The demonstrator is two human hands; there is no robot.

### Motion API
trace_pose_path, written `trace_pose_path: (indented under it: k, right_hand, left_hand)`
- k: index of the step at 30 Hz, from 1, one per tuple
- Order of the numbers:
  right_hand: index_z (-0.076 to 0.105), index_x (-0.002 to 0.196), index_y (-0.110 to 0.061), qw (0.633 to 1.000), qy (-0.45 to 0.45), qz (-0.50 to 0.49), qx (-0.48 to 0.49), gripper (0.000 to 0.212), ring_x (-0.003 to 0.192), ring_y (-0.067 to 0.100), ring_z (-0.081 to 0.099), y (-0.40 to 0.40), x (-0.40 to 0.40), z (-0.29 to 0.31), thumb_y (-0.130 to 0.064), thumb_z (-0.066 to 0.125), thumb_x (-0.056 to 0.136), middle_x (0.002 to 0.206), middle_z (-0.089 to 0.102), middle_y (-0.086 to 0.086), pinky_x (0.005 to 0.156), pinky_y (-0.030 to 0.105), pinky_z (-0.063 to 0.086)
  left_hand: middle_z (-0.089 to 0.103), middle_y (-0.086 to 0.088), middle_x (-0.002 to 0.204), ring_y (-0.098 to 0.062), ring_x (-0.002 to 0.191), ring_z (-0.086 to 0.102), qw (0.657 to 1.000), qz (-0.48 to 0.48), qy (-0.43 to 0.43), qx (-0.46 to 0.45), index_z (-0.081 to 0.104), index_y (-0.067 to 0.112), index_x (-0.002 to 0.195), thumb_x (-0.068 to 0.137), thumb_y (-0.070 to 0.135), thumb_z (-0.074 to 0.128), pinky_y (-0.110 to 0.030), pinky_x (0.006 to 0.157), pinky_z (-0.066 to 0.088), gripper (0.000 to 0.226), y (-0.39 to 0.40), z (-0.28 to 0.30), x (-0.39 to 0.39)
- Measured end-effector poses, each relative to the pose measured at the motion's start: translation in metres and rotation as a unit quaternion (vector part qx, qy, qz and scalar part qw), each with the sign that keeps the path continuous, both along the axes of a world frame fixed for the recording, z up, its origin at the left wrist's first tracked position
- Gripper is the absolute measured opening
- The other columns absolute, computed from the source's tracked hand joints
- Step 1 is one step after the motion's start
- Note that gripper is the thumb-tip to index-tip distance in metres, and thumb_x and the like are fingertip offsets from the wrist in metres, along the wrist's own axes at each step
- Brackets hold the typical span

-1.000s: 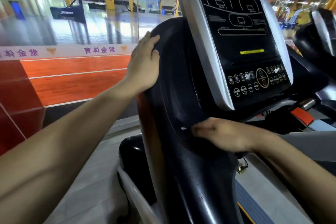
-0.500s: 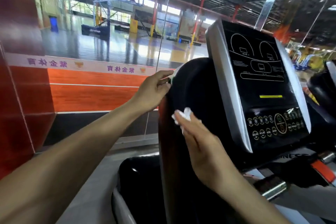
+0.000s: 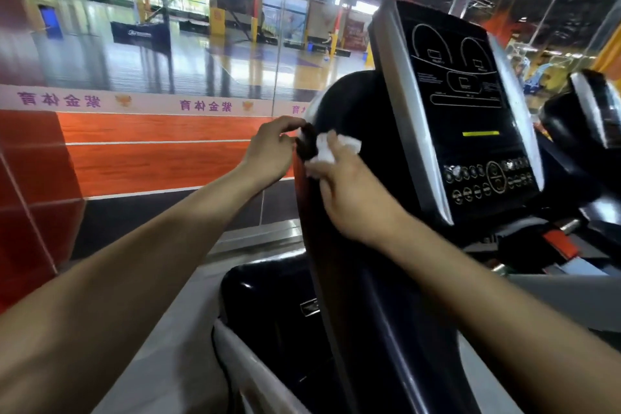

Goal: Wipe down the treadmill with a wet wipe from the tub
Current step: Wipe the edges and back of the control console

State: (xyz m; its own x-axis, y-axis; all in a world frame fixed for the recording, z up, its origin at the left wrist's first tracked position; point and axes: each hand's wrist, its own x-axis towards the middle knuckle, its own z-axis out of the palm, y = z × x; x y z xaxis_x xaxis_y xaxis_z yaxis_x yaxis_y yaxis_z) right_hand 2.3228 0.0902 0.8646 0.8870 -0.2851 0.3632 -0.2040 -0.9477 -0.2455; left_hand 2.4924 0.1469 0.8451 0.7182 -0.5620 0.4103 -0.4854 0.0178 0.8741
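Note:
The black treadmill fills the middle and right of the view, its console panel edged in silver. My right hand presses a crumpled white wet wipe against the upper left edge of the console housing. My left hand grips that same edge from the outer side, fingers curled over a small black part beside the wipe. The tub of wipes is not in view.
A glass wall runs along the left, with an orange and red band and a sports hall behind it. The treadmill's black motor cover lies below. Another machine stands at the right edge.
My right hand has climbed from the lower housing to its upper left edge with the wipe. My left hand has slid from flat on the housing top to gripping its edge.

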Motion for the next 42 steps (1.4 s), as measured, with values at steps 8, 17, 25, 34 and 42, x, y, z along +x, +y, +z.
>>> trace_pose_path:
  k: [8,17,25,34,42]
  right_hand:
    - [0.064,0.132,-0.027,0.988,0.022,0.053,-0.143,0.042,0.141,0.024,0.046,0.05,-0.157,-0.078,-0.034,0.033,0.106,0.159,0.039,0.008,0.108,0.035,0.036]
    - [0.065,0.128,-0.004,0.927,0.106,-0.059,-0.355,0.062,0.131,0.036,0.052,0.032,-0.018,-0.034,-0.025,0.027,0.084,0.138,0.059,0.018,0.115,0.054,0.035]
    - [0.062,0.131,-0.012,0.912,0.195,-0.216,-0.288,0.043,0.124,0.034,0.054,-0.049,0.152,0.089,-0.025,0.044,0.095,0.134,0.056,0.018,0.101,0.04,0.044]
    - [0.07,0.11,-0.011,0.818,0.407,-0.018,-0.406,0.025,0.106,0.03,0.065,0.016,0.129,0.027,-0.021,0.056,0.092,0.118,0.067,0.008,0.091,0.031,0.051]
    - [0.061,0.126,0.0,0.901,0.269,-0.165,-0.297,0.032,0.118,0.036,0.057,-0.068,0.194,0.109,-0.016,0.048,0.101,0.133,0.058,0.019,0.097,0.039,0.047]
  left_hand:
    - [0.062,-0.005,0.138,-0.021,0.12,0.06,0.997,0.014,-0.055,0.043,0.058,0.017,0.141,0.099,-0.005,0.034,-0.018,0.093,0.046,0.053,-0.004,-0.009,-0.007]
    - [0.068,0.002,0.123,-0.019,0.12,0.064,0.995,-0.104,-0.005,0.006,0.064,0.038,0.119,0.094,-0.004,0.039,-0.045,0.111,0.046,0.055,0.045,-0.06,-0.01]
    - [0.026,0.015,0.165,0.004,0.151,0.019,0.984,-0.124,-0.126,0.014,0.031,0.028,0.159,0.105,0.01,0.046,-0.023,0.124,0.017,0.059,0.081,-0.111,-0.07]
    - [-0.001,0.038,0.161,0.015,0.148,-0.003,0.977,-0.146,-0.134,0.079,0.009,0.047,0.158,0.109,0.026,0.038,-0.026,0.127,0.01,0.061,0.09,-0.104,-0.079]
    - [0.004,0.028,0.166,0.008,0.151,0.006,0.977,-0.12,-0.17,0.054,0.012,0.038,0.161,0.105,0.012,0.049,-0.022,0.125,0.013,0.072,0.086,-0.109,-0.082]
